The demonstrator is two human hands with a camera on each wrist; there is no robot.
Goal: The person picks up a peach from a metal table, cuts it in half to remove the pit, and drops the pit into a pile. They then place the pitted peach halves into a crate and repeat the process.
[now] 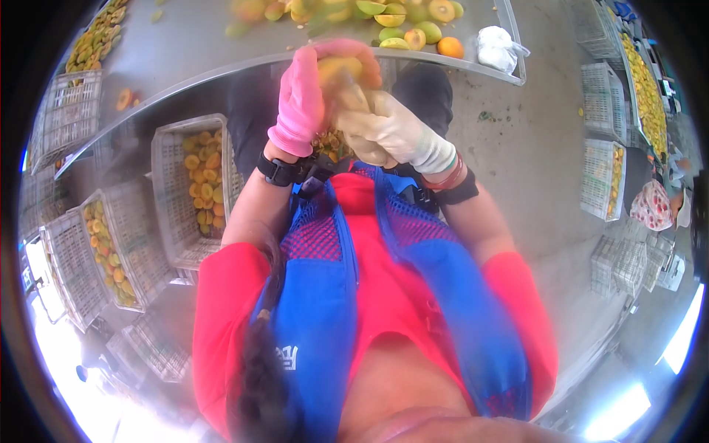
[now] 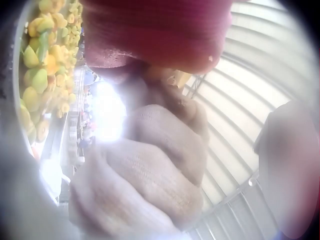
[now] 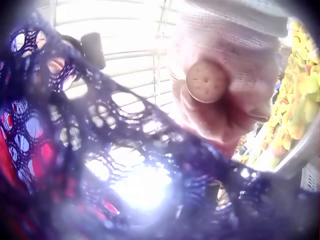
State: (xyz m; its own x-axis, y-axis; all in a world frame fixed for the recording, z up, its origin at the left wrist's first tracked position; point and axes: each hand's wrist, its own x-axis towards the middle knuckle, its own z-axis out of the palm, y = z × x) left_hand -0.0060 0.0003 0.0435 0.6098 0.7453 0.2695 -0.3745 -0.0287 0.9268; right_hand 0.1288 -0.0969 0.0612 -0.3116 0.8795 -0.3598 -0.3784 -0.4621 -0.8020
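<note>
In the head view my left hand [image 1: 299,100], in a pink glove, grips a yellow-orange fruit [image 1: 338,70] above my lap. My right hand [image 1: 395,129], in a white knitted glove, is up against the fruit with its fingers curled. From that fist sticks the round, dotted end of a tool handle [image 3: 206,81] in the right wrist view. The tool's working end is blurred and mostly hidden, so I cannot tell its kind. Pink glove [image 2: 155,35] and white glove [image 2: 150,165] nearly meet in the left wrist view.
Whole and halved fruits [image 1: 395,33], an orange [image 1: 450,48] and a white plastic bag [image 1: 498,49] lie on the metal table [image 1: 214,63] ahead. White crates [image 1: 166,184] with fruit halves stand at my left. More crates [image 1: 602,177] line the right side.
</note>
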